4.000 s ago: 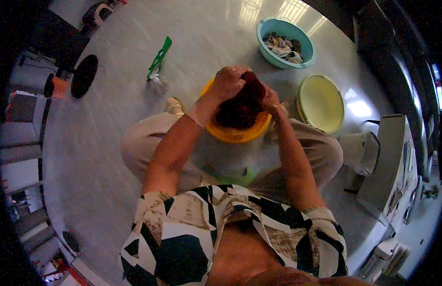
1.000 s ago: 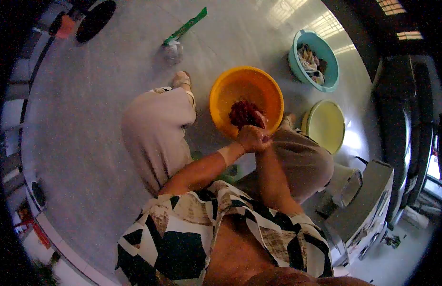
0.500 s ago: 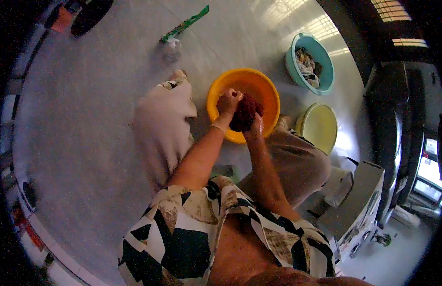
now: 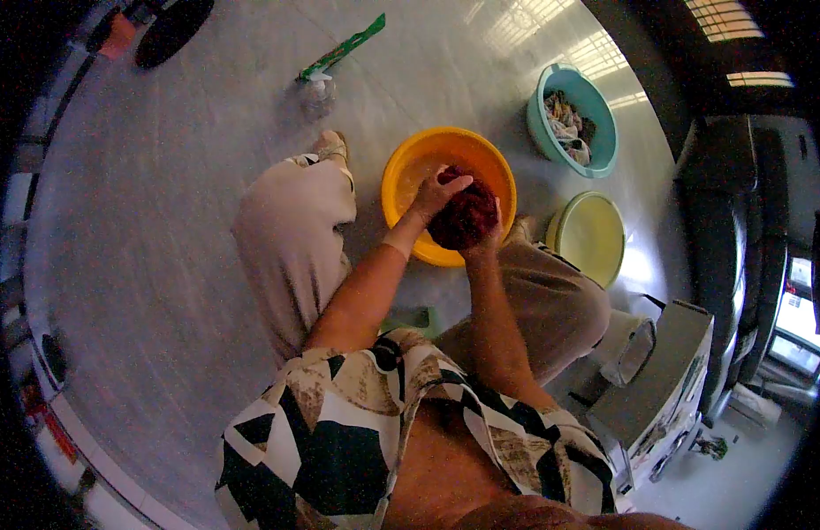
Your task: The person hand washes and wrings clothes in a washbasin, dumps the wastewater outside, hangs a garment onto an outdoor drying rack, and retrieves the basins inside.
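A bunched dark red cloth (image 4: 466, 215) is held above the orange basin (image 4: 491, 150), wadded into a round lump. My left hand (image 4: 438, 193) grips its upper left side, thumb laid across the top. On the lower right, my right hand (image 4: 488, 240) clasps the same lump, its fingers partly hidden behind the fabric. The basin stands on the floor between my legs, and the cloth and hands cover much of its inside.
A teal basin (image 4: 540, 132) with crumpled clothes (image 4: 569, 128) stands at the upper right. Below it is a pale yellow basin (image 4: 596, 237). A clear container (image 4: 318, 95) and a green packet (image 4: 353, 46) lie ahead on the grey floor. A white box (image 4: 649, 389) is at my right.
The cloth has been gathered into a rounder lump. My left hand has opened from a fist-like grip to a flatter hold over it, and my right hand has shifted slightly right.
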### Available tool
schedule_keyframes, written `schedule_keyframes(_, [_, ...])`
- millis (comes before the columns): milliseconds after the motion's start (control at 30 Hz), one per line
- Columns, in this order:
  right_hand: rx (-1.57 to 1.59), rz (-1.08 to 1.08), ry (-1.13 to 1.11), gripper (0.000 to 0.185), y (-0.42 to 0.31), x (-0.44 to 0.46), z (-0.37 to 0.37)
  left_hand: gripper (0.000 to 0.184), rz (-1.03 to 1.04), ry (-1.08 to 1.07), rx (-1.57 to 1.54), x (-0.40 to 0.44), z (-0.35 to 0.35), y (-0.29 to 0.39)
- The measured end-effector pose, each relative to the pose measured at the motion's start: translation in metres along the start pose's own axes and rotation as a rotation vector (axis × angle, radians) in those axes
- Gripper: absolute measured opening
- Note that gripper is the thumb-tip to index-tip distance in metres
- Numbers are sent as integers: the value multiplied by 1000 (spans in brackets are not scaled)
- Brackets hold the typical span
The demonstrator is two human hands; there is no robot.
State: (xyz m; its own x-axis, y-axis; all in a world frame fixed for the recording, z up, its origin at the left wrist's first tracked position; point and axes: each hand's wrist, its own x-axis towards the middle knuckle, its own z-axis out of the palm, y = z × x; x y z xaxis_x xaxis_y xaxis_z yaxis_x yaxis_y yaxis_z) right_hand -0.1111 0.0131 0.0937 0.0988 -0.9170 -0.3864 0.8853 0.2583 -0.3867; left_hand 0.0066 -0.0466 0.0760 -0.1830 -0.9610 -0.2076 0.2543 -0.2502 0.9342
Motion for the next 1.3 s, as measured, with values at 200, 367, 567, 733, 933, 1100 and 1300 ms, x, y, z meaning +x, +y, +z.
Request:
schedule_keyframes(200, [-481, -86, 24, 57, 5, 0, -6, 38, 265, 15, 640, -17, 29, -2])
schedule_keyframes(367, [-790, -272, 147, 56, 1, 5, -42, 38, 499, -195, 887, -46, 55, 39])
schedule_keyframes(567, [-1069, -455, 273, 55, -9, 9, -64, 31, 456, -104, 736, -42, 56, 50])
schedule_keyframes(733, [-1382, -447, 185, 54, -12, 12, -79, 28, 355, 66, 656, -31, 47, 33])
schedule_keyframes(933, [-1791, -312, -80, 52, -3, 22, -98, 31, -10, 106, 616, -12, 28, 5])
schedule_keyframes(1100, [-1544, -494, 81, 42, 5, 39, -112, 30, 42, -63, 631, 27, 9, -73])
schedule_keyframes(1300, [-999, -422, 237, 28, 1, 30, -81, 23, -203, -251, 104, 14, -2, -66])
